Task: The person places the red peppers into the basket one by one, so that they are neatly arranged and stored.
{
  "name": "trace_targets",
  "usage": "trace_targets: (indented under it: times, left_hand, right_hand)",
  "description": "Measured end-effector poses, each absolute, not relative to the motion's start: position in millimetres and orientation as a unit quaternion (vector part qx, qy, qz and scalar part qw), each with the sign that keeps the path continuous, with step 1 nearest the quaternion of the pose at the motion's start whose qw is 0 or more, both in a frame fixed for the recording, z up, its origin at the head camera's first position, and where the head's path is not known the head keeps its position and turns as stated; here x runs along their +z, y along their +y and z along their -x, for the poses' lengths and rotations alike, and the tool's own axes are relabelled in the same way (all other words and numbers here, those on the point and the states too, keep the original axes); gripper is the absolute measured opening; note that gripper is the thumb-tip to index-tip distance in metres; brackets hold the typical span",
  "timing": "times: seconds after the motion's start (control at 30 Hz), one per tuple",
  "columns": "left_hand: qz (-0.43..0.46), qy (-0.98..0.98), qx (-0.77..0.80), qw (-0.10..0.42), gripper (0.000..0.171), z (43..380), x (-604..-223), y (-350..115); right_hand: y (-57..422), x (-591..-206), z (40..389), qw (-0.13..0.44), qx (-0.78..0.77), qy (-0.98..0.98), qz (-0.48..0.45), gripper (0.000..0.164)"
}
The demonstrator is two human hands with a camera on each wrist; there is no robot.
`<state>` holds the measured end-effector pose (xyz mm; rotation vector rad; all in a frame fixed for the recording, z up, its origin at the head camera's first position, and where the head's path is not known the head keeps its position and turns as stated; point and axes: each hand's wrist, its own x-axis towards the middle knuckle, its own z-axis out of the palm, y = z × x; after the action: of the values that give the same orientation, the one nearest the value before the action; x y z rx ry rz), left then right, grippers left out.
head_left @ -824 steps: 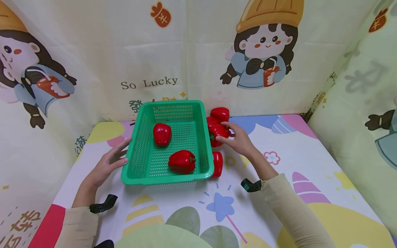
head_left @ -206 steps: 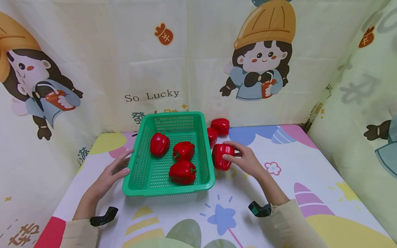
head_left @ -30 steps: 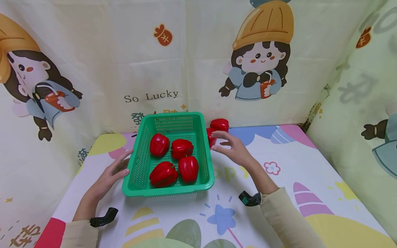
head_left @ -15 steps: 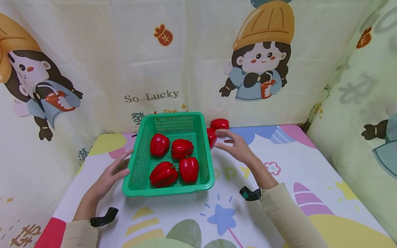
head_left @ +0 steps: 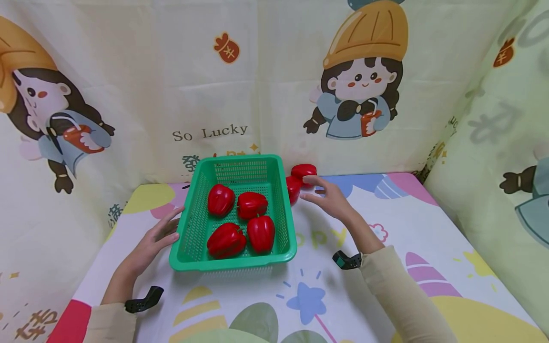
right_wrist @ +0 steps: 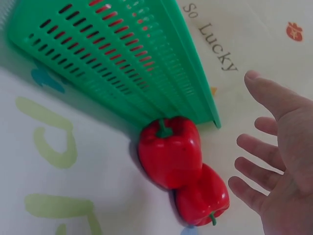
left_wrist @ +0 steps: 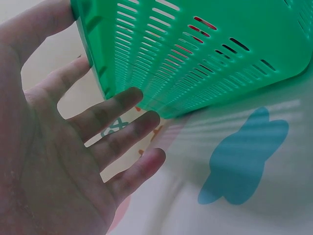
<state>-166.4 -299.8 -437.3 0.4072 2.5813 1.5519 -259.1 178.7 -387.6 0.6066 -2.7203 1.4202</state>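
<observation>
Head view, bottom edge: beige sleeves (head_left: pixel 109 321), cut off by the frame, with a black device at each wrist; printed surface (head_left: pixel 351 295) beneath. Left of centre, left hand (head_left: pixel 150 242): fingers extended and spread, gripping nothing, at least one tip apparently against the side of the green basket (head_left: pixel 231 263). Basket at centre holds four red peppers: front left (head_left: pixel 226 241), front right (head_left: pixel 261 234), middle (head_left: pixel 252 206), back left (head_left: pixel 221 200). Right of basket, right hand (head_left: pixel 329 197): fingers loosely parted, holding nothing, near two more red peppers on the surface, the nearer (head_left: pixel 293 188) beside the basket wall, the farther (head_left: pixel 303 172) close behind. Patterned backdrop (head_left: pixel 274 71) fills the upper frame. Risks (judged): nearer pepper sits tight to the wall, so fingers forced in there could shove the basket, the flat left hand giving only a light brace; the two peppers lie so close that taking one could roll the other; glossy skins could slip. Unclear: nearer pepper partly behind the rim in the head view; contact with wall not certain; right hand cropped in its wrist view; basket contents only red slivers through the slots there.
</observation>
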Motion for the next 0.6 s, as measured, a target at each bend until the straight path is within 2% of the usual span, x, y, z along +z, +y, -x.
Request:
trace_targets:
  times: [0.6]
  left_hand:
    - [-0.127, 0.849, 0.511, 0.053, 0.061, 166, -435, -298]
  right_hand:
    - [185, -393, 286, -0.006, 0.443, -0.882, -0.164, 0.064]
